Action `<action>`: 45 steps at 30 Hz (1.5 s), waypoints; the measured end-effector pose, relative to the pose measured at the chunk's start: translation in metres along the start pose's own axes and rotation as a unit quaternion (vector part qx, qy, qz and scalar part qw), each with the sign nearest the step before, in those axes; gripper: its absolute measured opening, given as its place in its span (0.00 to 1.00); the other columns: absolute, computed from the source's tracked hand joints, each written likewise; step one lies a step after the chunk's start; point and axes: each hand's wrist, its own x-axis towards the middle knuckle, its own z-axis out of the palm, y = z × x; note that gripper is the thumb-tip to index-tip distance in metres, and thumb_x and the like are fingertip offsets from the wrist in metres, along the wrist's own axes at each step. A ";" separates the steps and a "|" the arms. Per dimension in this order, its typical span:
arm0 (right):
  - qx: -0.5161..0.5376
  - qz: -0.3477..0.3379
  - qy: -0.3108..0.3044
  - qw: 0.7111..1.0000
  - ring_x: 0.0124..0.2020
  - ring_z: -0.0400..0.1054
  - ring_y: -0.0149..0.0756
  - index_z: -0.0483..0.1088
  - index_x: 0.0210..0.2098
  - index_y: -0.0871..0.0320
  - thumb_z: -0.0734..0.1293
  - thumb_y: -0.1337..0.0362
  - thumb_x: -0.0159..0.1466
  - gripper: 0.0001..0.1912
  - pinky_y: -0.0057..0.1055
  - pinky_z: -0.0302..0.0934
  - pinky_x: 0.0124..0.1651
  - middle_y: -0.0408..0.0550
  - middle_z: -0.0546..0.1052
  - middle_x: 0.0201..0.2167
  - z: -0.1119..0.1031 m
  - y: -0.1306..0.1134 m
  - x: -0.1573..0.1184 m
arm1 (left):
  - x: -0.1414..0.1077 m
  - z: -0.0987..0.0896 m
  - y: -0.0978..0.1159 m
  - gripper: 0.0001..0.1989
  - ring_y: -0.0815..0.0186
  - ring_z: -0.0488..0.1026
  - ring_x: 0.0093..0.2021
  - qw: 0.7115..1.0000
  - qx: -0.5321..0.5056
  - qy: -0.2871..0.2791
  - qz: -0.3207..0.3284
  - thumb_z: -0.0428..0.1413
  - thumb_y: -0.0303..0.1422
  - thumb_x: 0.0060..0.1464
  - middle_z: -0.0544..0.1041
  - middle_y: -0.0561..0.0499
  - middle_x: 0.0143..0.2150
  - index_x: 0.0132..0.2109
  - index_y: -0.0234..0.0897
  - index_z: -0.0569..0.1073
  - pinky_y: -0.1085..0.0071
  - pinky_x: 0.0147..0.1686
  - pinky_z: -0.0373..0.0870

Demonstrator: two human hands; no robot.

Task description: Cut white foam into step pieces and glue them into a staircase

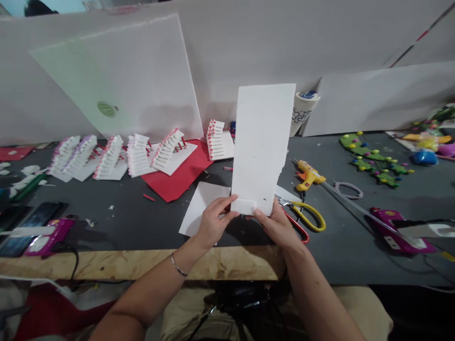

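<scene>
Over the dark table [117, 194], right in front of me, I hold up a tall white board [263, 147]. My left hand [215, 220] pinches its bottom left corner, next to a small white piece [245, 206] lying flat against it. My right hand [280, 226] grips the bottom right part. My hands are near each other but do not touch. Some of my fingers are behind the board, so I can't see them.

The board hides part of a white cup [304, 106]. It and my left hand also cover some of a white sheet [204, 196]. The cutters [322, 219] have one yellow handle and one red, but I can't see the tips. At the far right, a bunch of bright things [425, 142] is cut off and hard to make out.

The table is dark gray, with a pale wood strip [135, 264] along my side. Little scraps are dotted about on it. White stair shapes [138, 158] stand in a row at the back, some by a red sheet [188, 175]. Behind them a big panel [149, 76] with a pale green patch leans on the white wall [249, 52].
</scene>
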 end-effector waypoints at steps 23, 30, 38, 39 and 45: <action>-0.001 0.034 0.059 0.998 0.28 0.67 0.33 0.66 0.47 0.48 0.77 0.52 0.51 0.27 0.31 0.66 0.29 0.44 0.77 0.37 0.003 -0.010 -0.005 | 0.000 0.007 0.013 0.29 0.57 0.81 0.38 0.924 -0.297 -0.072 -0.232 0.63 0.51 0.49 0.82 0.43 0.38 0.50 0.34 0.77 0.64 0.37 0.79; 0.017 0.033 0.065 0.997 0.27 0.67 0.32 0.67 0.45 0.49 0.79 0.55 0.49 0.28 0.29 0.65 0.27 0.42 0.76 0.34 0.003 -0.010 -0.007 | 0.000 0.003 0.020 0.24 0.55 0.81 0.41 0.918 -0.298 -0.082 -0.249 0.65 0.51 0.46 0.83 0.45 0.37 0.39 0.34 0.80 0.67 0.33 0.79; -0.023 0.014 0.068 0.997 0.30 0.67 0.35 0.67 0.46 0.51 0.78 0.55 0.51 0.27 0.30 0.65 0.27 0.45 0.75 0.36 0.002 -0.005 -0.006 | 0.002 0.003 0.019 0.25 0.60 0.81 0.36 0.919 -0.283 -0.082 -0.262 0.67 0.47 0.44 0.82 0.44 0.39 0.43 0.32 0.77 0.72 0.29 0.76; -0.025 0.011 0.065 0.998 0.30 0.67 0.35 0.67 0.46 0.51 0.77 0.55 0.52 0.26 0.30 0.65 0.27 0.44 0.75 0.36 0.002 -0.004 -0.006 | 0.002 0.003 0.018 0.24 0.60 0.81 0.36 0.922 -0.274 -0.087 -0.258 0.66 0.47 0.46 0.81 0.44 0.39 0.43 0.32 0.77 0.72 0.29 0.76; -0.037 0.013 0.073 0.997 0.27 0.66 0.34 0.66 0.46 0.51 0.77 0.55 0.52 0.26 0.31 0.65 0.27 0.43 0.75 0.33 0.000 -0.004 -0.005 | -0.004 -0.001 0.013 0.37 0.61 0.80 0.40 0.977 -0.147 -0.071 -0.134 0.65 0.40 0.51 0.82 0.46 0.43 0.65 0.42 0.64 0.67 0.39 0.78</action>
